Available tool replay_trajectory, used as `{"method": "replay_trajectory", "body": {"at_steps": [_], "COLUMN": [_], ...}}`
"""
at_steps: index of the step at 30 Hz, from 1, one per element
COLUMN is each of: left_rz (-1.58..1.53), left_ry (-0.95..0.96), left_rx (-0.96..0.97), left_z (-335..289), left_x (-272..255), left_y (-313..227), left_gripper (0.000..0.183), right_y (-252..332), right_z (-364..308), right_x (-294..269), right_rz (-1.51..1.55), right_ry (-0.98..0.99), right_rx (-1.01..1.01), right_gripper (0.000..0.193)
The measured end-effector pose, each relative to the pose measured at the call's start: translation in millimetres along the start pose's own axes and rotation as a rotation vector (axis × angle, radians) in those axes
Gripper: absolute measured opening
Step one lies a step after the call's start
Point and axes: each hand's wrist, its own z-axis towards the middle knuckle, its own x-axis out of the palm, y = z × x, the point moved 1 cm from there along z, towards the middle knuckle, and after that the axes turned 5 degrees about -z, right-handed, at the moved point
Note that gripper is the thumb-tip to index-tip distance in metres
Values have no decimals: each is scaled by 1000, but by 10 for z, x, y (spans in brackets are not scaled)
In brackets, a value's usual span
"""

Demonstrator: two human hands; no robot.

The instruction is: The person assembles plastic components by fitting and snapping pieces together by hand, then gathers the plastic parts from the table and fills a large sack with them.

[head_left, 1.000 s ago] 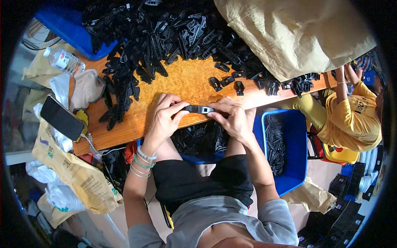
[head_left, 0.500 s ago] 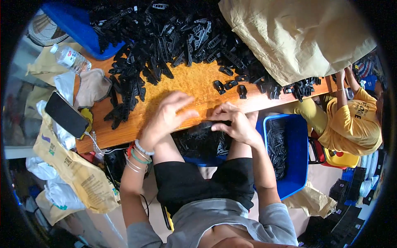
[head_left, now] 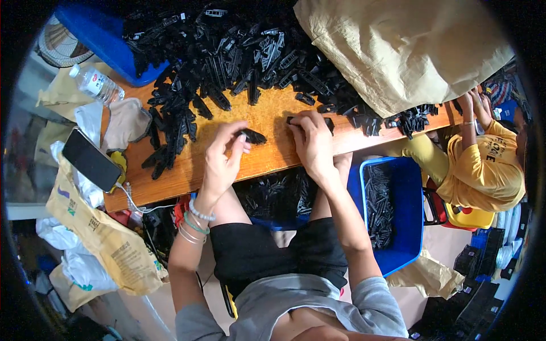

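head view | left hand (head_left: 222,156) pinching a small black plastic part (head_left: 252,136) at fingertips, frame centre on the wooden table (head_left: 267,156) | right hand (head_left: 310,142) closing fingers on another black piece (head_left: 291,120), centre-right | parts looking light, rigid, hard-edged; best gripped at the ends

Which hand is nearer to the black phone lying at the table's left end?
Left. The left hand is midway along the table, right of the phone; the right hand is farther right still.
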Motion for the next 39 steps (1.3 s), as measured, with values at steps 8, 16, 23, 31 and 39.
{"method": "replay_trajectory", "body": {"at_steps": [8,16,23,31,39], "left_rz": [239,315,283,271,674], "left_ry": [88,104,178,253,116], "left_rx": [31,38,62,66,117], "left_z": [-91,-114,-61,10,786], "left_x": [55,-12,-7,36,228], "left_y": [121,110,105,57,189], "left_gripper": [22,23,20,19,35], "right_y": [136,-59,-140,-78,-265], "right_z": [-108,-159,-79,-49,-129], "right_x": [-9,-116,-131,-151,-435], "right_rz": [1037,572,543,410,123], "right_ry": [271,304,346,377,149], "right_rx": [369,110,9,-100,221], "right_gripper": [33,22,23,25,30]}}
